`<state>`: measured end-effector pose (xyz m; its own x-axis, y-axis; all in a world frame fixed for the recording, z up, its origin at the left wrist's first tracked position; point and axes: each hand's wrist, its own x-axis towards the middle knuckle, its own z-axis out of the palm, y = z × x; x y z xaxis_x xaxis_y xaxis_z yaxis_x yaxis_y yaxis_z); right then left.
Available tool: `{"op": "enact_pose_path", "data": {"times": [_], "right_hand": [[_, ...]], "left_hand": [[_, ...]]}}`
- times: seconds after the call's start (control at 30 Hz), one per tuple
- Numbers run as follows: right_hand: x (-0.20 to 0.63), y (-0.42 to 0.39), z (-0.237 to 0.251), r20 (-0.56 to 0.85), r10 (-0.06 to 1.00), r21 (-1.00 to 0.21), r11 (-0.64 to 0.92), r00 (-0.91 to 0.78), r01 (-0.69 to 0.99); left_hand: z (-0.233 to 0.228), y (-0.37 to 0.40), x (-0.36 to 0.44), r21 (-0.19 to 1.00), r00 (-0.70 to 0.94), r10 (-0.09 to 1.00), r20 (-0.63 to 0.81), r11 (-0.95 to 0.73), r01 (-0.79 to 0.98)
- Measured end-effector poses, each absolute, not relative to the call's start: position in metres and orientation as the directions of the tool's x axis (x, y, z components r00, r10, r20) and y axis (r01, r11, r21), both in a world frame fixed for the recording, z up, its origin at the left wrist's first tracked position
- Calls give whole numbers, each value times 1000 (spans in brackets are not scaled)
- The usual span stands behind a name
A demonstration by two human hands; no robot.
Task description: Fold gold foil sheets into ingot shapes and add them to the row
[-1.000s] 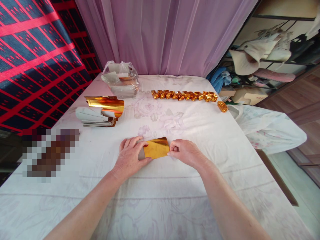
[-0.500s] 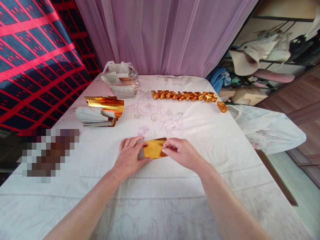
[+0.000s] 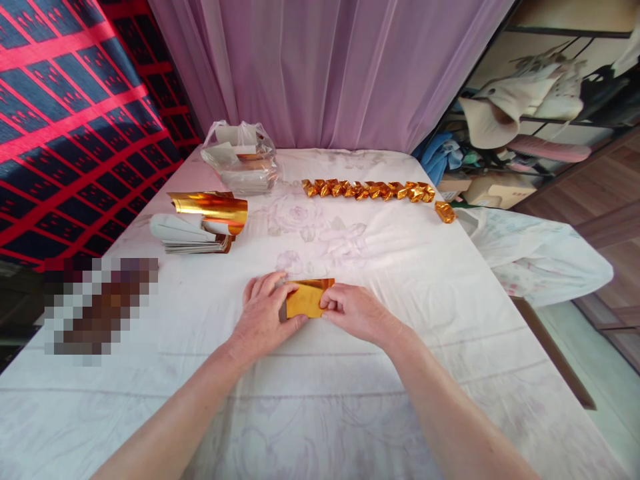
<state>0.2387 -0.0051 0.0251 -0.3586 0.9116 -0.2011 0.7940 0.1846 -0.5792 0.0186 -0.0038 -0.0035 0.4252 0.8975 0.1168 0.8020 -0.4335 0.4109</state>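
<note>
Two hands together on one small gold foil sheet, flat on the white flowered cloth near the front middle of the table. Left hand pressed down on the sheet's left end, fingers spread over it and thumb tucked under the near edge, likely to keep it from sliding. Right hand pinching the right end, fingertips bent over the foil, with the far edge lifted and turned in a bit, as for a fold. Behind the sheet and to the left, a stack of paper sheets with a curled gold one on top. Farther back from the sheet, a clear plastic bag with more paper inside. Behind the sheet and to the right, a row of small folded gold pieces, close together in a line, and one more gold piece alone at the row's right end.
</note>
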Motion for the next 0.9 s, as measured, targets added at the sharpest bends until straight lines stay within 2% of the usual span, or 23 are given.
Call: {"op": "enact_pose_path", "data": {"times": [0.33,0.9], "right_hand": [[236,-5,26,-200,916,-567,183,-349,803],[234,-8,25,-187,925,-518,193,-331,833]], "left_hand": [[-12,-16,39,318,409,895,178,-446,837],[-10,-11,41,330,371,913,169,-407,851]]}}
